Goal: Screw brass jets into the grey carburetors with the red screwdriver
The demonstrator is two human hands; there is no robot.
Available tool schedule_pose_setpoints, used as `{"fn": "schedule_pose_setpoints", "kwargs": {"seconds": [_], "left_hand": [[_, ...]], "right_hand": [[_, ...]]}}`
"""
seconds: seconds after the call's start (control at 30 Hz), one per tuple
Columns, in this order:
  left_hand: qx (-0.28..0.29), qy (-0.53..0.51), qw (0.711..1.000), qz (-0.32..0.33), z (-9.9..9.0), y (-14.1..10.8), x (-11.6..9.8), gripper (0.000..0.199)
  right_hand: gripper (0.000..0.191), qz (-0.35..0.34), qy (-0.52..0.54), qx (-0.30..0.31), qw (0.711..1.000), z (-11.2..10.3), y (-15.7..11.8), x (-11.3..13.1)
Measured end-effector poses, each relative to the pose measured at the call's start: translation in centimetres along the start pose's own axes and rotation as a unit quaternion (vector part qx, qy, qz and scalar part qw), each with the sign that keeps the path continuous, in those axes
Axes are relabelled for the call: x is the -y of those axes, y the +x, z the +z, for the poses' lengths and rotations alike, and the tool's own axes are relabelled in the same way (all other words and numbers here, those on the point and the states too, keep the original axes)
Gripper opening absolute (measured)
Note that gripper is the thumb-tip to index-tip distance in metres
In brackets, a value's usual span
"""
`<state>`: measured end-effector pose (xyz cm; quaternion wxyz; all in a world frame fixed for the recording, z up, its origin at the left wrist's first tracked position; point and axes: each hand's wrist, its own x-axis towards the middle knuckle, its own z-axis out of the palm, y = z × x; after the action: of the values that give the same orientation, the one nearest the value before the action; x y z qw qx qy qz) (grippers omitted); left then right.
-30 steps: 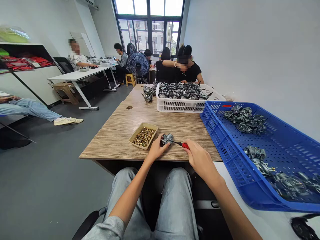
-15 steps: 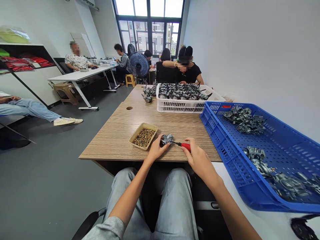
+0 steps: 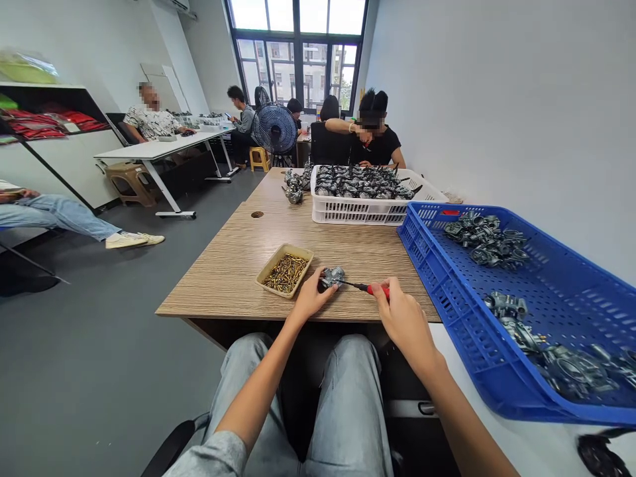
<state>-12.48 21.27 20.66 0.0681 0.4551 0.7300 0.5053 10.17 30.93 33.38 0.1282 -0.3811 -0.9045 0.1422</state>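
Note:
Near the front edge of the wood-grain table [image 3: 218, 265], my left hand [image 3: 310, 296] grips a small grey metal carburetor body [image 3: 332, 275] between thumb and fingers. My right hand [image 3: 403, 317] is closed round the red handle of a screwdriver [image 3: 378, 289]. Its dark shaft points left, and the tip reaches the carburetor's near right side; whether it sits inside an opening is too small to tell. Just left of my left hand stands a cream tray [image 3: 263, 283] of small brass pieces [image 3: 287, 273].
A blue crate [image 3: 462, 351] with metal carburetor bodies stands at the right. Behind the work spot is a white basket [image 3: 362, 215] full of carburetors, with several more [image 3: 294, 189] beside it. A co-worker [image 3: 385, 142] sits beyond; a fan [image 3: 275, 129] stands further back.
My right hand has moved a little to the right with the screwdriver, and more of the shaft shows. My left hand and the carburetor body have stayed in place.

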Motion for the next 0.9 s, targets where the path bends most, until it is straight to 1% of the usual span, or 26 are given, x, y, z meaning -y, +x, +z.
{"fn": "schedule_pose_setpoints", "kwargs": {"seconds": [0.13, 0.3, 0.47, 0.67, 0.9], "left_hand": [[0.000, -0.003, 1.000, 0.002, -0.01, -0.01, -0.13, 0.053], [0.001, -0.004, 1.000, 0.001, -0.12, -0.02, -0.36, 0.053], [0.006, -0.015, 1.000, 0.005, -0.19, -0.01, -0.52, 0.052], [-0.002, -0.009, 1.000, 0.010, -0.01, -0.01, -0.26, 0.054], [-0.004, -0.010, 1.000, 0.011, 0.01, -0.02, -0.31, 0.053]], "right_hand": [[0.029, -0.016, -0.005, -0.002, 1.000, 0.24, 0.01, 0.11], [0.022, -0.053, -0.013, -0.010, 0.998, 0.50, -0.14, 0.48], [0.015, -0.092, 0.000, -0.017, 0.996, 0.74, -0.22, 0.37], [0.012, -0.128, 0.014, -0.029, 0.991, 0.92, -0.26, 0.16], [0.007, -0.160, 0.001, -0.037, 0.986, 0.74, -0.36, 0.16]]}}
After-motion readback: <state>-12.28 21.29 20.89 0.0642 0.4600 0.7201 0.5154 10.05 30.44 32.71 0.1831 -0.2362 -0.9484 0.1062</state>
